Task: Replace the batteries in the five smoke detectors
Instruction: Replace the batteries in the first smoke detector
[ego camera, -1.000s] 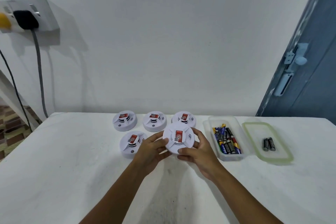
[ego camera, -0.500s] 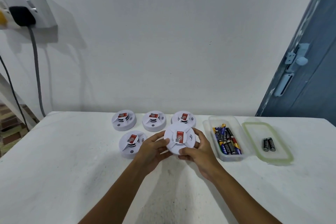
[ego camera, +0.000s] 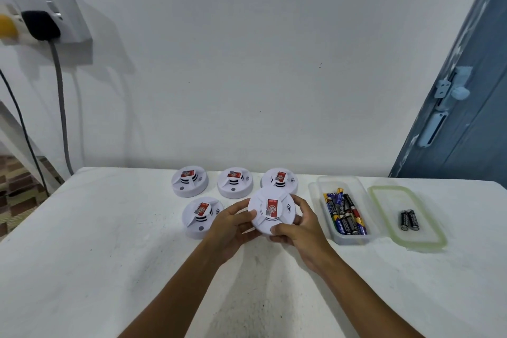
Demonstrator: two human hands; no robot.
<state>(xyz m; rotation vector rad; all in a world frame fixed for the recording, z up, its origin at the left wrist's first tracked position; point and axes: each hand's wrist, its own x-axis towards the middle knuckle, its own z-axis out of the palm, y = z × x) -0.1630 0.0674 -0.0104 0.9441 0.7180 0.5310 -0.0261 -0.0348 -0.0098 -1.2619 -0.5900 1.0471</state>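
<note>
A round white smoke detector (ego camera: 271, 210) with a red label is held above the white table (ego camera: 109, 241). My left hand (ego camera: 230, 226) grips its left rim and my right hand (ego camera: 297, 225) grips its right and lower rim. Three more detectors stand in a row behind: one (ego camera: 189, 180), another (ego camera: 234, 182) and a third (ego camera: 280, 180). A further detector (ego camera: 200, 216) lies left of my left hand. A clear tub (ego camera: 343, 239) right of my right hand holds several batteries (ego camera: 343, 215).
The tub's green-rimmed lid (ego camera: 384, 217) lies upturned at the right with two black batteries (ego camera: 409, 220) on it. A wall socket with a black plug (ego camera: 41, 25) and hanging cables is at the upper left. A blue door (ego camera: 466, 107) stands at the right.
The held detector has stayed between both hands, lifted slightly toward the camera. The view has shifted a little; nothing else on the table has moved.
</note>
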